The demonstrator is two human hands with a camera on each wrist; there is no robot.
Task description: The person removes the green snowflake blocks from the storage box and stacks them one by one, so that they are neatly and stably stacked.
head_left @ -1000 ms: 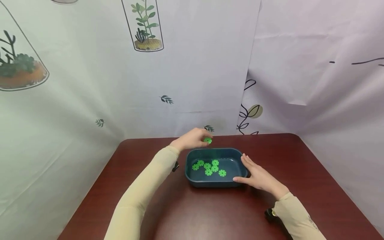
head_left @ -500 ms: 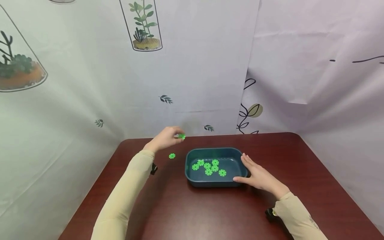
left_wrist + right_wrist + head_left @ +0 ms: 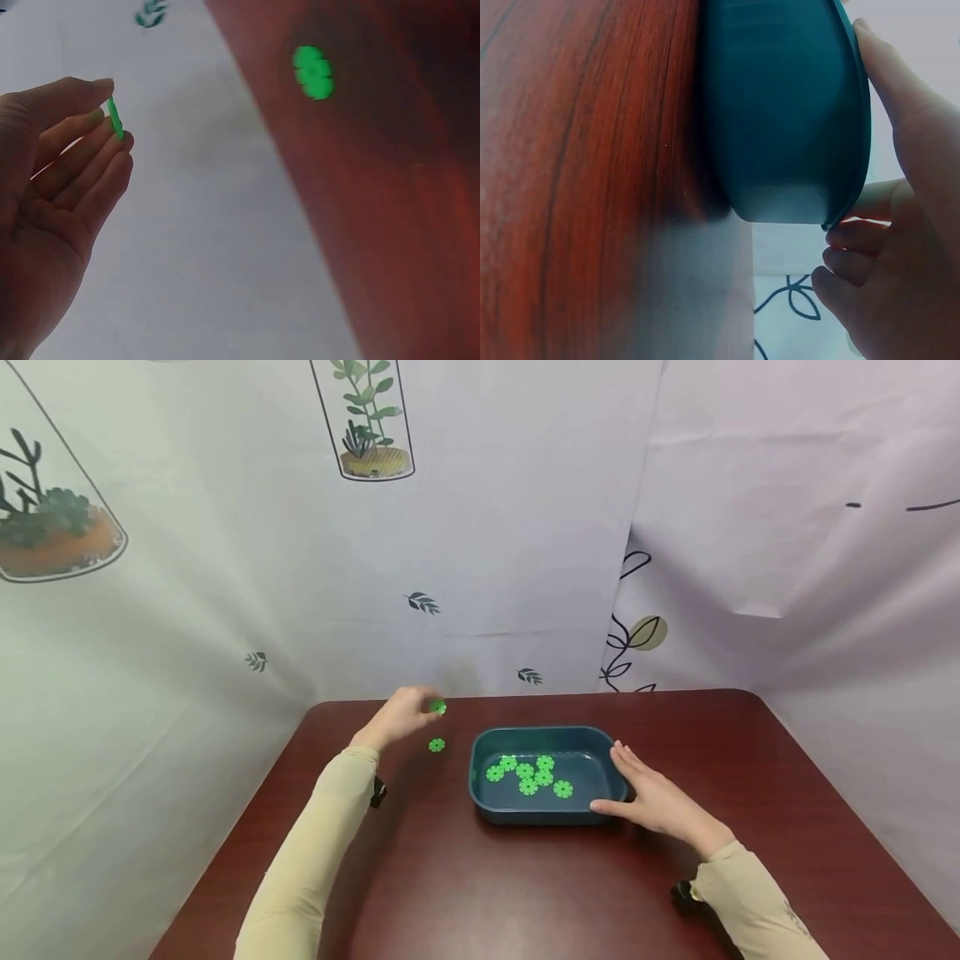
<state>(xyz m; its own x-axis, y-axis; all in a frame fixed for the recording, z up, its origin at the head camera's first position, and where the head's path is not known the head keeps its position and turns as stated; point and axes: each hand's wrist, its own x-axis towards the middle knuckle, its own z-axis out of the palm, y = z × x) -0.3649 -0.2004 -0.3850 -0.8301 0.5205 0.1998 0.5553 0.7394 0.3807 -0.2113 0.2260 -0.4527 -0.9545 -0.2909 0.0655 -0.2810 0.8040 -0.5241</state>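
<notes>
In the head view my left hand point(image 3: 400, 716) pinches a green notched plastic disc point(image 3: 438, 706) between thumb and fingers, above the table's back left. The left wrist view shows this disc point(image 3: 115, 117) edge-on at the fingertips. A second green disc point(image 3: 437, 745) lies on the table just below the hand. My right hand point(image 3: 663, 802) holds the right end of a dark blue rectangular basin point(image 3: 517, 817), with the thumb on the front rim and the fingers at the far right corner. Several similar green discs point(image 3: 528, 787) lie on the basin's floor, some touching or overlapping.
The dark red-brown table point(image 3: 480, 893) has rounded back corners. A pale cloth wall point(image 3: 510, 543) with printed plants stands behind it and along both sides. Dark wrist devices point(image 3: 378, 792) sit beneath both forearms.
My left hand has moved left, away from above the basin's back edge, with the disc still pinched. The loose disc on the table has come into sight. My right hand stays on the basin.
</notes>
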